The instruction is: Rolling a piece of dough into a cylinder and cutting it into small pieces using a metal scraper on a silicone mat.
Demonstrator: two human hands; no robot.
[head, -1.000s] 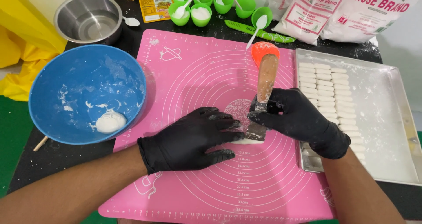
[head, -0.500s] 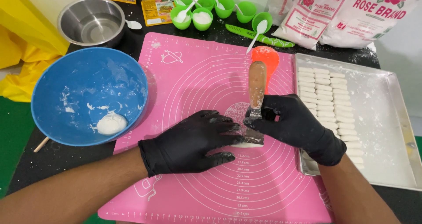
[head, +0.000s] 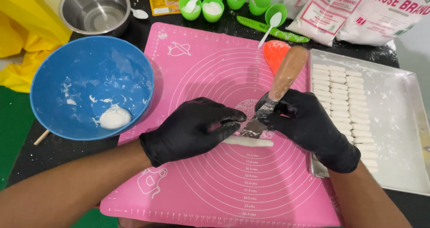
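Note:
Both hands wear black gloves. My left hand [head: 192, 128] lies flat on a thin white dough rope [head: 251, 142] on the pink silicone mat [head: 215, 75]. My right hand [head: 311, 125] grips a metal scraper with a wooden handle [head: 286, 75]; its blade [head: 253, 127] rests at the rope just right of my left fingertips. The rope's right end sticks out from under the hands.
A blue bowl [head: 76, 71] with a lump of white dough [head: 114, 118] stands left of the mat. A floured metal tray [head: 394, 120] with rows of cut dough pieces [head: 340, 102] lies right. Behind are a steel bowl [head: 95, 8], green cups with spoons [head: 210, 6], an orange lid [head: 274, 52] and flour bags [head: 358, 10].
The scraper's handle has tilted over to the right and the blade has come down to the rope. My left hand stays pressed on the dough.

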